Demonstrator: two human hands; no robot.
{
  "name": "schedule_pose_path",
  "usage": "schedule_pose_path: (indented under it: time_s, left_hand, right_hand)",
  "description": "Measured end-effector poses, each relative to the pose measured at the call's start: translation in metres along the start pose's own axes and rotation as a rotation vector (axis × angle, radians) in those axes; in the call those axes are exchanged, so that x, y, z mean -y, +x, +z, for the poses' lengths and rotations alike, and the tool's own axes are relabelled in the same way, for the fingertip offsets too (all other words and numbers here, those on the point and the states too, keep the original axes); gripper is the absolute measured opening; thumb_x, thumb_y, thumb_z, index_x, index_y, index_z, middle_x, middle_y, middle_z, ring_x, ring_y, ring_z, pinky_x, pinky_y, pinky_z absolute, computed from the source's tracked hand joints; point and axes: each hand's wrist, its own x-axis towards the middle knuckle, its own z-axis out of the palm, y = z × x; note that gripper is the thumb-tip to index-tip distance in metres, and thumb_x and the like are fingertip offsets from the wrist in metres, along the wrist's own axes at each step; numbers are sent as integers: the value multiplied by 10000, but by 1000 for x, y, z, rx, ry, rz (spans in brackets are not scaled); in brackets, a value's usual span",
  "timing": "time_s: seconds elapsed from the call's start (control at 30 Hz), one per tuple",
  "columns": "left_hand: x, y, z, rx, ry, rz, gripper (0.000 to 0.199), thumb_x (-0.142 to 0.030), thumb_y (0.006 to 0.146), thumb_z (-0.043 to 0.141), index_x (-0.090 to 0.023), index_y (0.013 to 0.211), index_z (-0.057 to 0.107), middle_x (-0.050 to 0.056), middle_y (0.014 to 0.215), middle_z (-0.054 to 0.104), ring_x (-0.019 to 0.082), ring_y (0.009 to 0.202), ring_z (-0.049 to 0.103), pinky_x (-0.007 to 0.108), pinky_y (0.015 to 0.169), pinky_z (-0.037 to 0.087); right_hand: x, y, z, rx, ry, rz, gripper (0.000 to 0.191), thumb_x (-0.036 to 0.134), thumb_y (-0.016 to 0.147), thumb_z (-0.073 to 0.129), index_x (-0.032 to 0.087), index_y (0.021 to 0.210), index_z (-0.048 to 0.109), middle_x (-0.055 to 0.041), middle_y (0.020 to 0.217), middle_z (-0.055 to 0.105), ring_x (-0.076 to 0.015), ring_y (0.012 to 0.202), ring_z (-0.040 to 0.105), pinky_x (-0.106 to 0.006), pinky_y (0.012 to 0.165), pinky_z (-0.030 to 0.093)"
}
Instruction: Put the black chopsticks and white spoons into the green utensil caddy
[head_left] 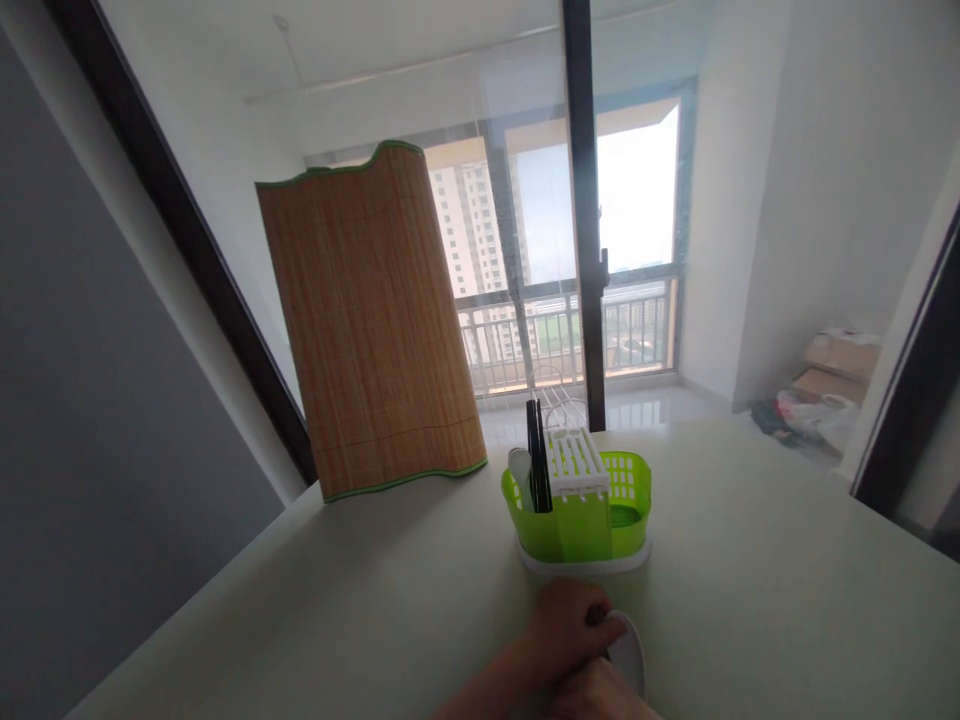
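My left hand [571, 618] reaches in from the lower left, its fingers closed and its thumb on a white rounded thing [630, 652]. That thing looks thin and smooth; its kind does not show. A small dark patch shows between thumb and fingers. Just below, at the bottom edge, my right hand [600, 692] is curled up close against the left and partly cut off; what it holds is hidden. Beyond both hands stands a lime-green utensil caddy [585, 530] on a white base. Black chopsticks [537, 460] and a white spoon [518, 466] lean inside it, beside a white slotted rack [576, 460].
A bamboo mat [375, 330] with green edging stands upright, curved, on the white table [360, 590], left of the caddy. Behind the table are a dark-framed glass door [585, 220] and a balcony. Cardboard boxes [836, 370] and bags lie at the far right.
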Motion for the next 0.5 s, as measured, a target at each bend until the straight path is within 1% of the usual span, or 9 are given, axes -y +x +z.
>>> schedule_pose_path:
  time_s: [0.03,0.1,0.13,0.17,0.2,0.27,0.33,0.43,0.5]
  left_hand:
    - [1,-1,-2,-12,-3,-9,231,-371,775,612,-179,733,734,12,647,662,142,596,530,278,534,292]
    - [1,-2,-8,-58,7,-20,241,-370,793,602,-178,698,713,6,619,643,132,580,517,272,529,301]
    - [1,-4,-14,-99,20,-17,251,-377,804,598,-184,680,700,1,605,635,128,570,512,270,523,301]
    - [0,-6,-20,-149,38,-7,257,-380,817,594,-193,668,687,-4,594,629,125,559,509,267,515,301]
    - [-2,-8,-27,-206,59,11,257,-378,829,589,-204,661,675,-8,588,628,123,549,509,263,508,304]
    - [-6,-14,-44,-336,104,65,243,-359,856,573,-220,676,659,-13,607,644,120,540,524,251,505,323]
    - [-11,-22,-61,-463,144,135,218,-340,885,555,-224,729,655,-8,668,676,120,565,569,235,527,363]
    - [-16,-32,-78,-625,227,249,199,-344,925,528,-222,837,658,6,765,716,133,645,645,223,586,414]
    - [-16,-36,-83,-701,305,310,192,-343,940,517,-222,884,656,8,789,727,140,672,666,223,608,429]
  right_hand:
    - [3,2,-8,-20,-2,-38,562,291,966,428,197,413,468,60,348,349,-71,337,253,-249,372,160]
    - [11,9,-32,-93,-17,-119,490,242,975,383,200,513,543,48,398,440,-80,365,340,-256,396,191]
    - [16,13,-46,-158,-53,-180,415,213,967,389,200,601,584,38,445,500,-90,402,410,-257,417,224]
    - [22,17,-61,-252,-81,-171,345,223,951,422,200,648,584,29,486,537,-100,435,460,-259,443,258]
    - [26,21,-75,-325,-84,-97,275,206,926,443,200,684,574,24,518,557,-106,458,491,-254,475,296]
    - [33,26,-97,-356,-45,54,122,202,893,483,207,799,561,37,549,557,-113,478,514,-243,507,336]
    - [34,27,-107,-412,54,210,15,219,894,502,222,886,514,67,550,513,-108,464,488,-226,500,346]
    - [26,24,-104,-498,234,441,118,270,918,502,237,1015,442,105,572,435,-101,445,427,-206,459,327]
    - [19,22,-97,-496,297,542,234,298,918,502,235,1122,406,110,601,414,-107,467,420,-205,464,334]
